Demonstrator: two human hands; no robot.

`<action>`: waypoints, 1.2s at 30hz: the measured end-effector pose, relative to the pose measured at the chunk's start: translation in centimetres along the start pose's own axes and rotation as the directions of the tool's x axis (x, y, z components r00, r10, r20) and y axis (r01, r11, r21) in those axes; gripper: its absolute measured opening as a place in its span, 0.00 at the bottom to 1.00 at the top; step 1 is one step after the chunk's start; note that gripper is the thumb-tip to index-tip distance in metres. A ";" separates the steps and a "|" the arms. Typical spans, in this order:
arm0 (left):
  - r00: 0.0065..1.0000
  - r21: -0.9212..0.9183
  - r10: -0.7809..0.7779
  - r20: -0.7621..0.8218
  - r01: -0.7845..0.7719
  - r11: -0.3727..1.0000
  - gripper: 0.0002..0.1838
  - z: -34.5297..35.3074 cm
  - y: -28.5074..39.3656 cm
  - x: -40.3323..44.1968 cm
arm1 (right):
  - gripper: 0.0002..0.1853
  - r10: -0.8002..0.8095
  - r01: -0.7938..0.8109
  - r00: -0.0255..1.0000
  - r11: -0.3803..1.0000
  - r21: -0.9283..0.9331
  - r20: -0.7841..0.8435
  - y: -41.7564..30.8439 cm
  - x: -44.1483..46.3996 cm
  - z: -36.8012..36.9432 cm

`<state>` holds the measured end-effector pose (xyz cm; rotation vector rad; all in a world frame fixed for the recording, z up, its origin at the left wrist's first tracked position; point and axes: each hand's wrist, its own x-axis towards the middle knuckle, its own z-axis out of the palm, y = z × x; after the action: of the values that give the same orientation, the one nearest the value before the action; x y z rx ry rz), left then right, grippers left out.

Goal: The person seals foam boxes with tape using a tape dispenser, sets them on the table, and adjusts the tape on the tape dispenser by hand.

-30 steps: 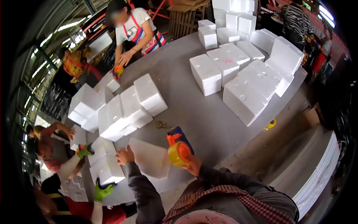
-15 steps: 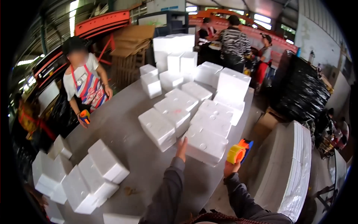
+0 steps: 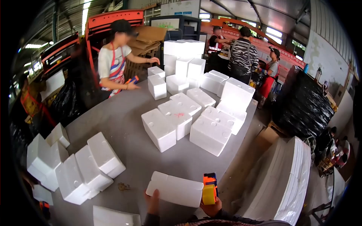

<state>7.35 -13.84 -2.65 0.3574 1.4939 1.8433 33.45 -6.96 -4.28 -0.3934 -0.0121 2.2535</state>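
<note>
Close to my body, a white foam box [image 3: 175,189] is held at the table's near edge. My left hand [image 3: 152,203] grips its left end, with the thumb on the near side. In my right hand [image 3: 212,208] is an orange and blue tape dispenser [image 3: 209,180] with a yellow roll of tape, pressed up beside the box's right end. Part of the right-hand fingers is hidden behind the roll. Beyond the held box, more white foam boxes [image 3: 210,135] stand grouped on the grey table [image 3: 132,162].
Several foam boxes [image 3: 81,177] stand at the left, and another box [image 3: 115,216] lies at the near edge. Across the table a co-worker [image 3: 115,60] holds another tape dispenser [image 3: 132,80]. Stacked white foam sheets [image 3: 277,180] stand at the right, near a black-wrapped pile [image 3: 303,92].
My hands have moved down toward my body, and a foam box is now between them. The co-worker has shifted right, an arm stretched toward the far boxes. The view has turned slightly.
</note>
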 end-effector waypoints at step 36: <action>0.969 0.863 -0.215 0.123 0.003 0.505 0.12 -5.5 -4.8 9.6 | 0.27 0.305 0.456 0.856 -0.824 -0.335 0.417 0.2 -1.3 20.4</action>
<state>-1.08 -11.01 -10.89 0.8768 2.1296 0.7560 28.28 -5.66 15.43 -0.7104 -2.8225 0.4387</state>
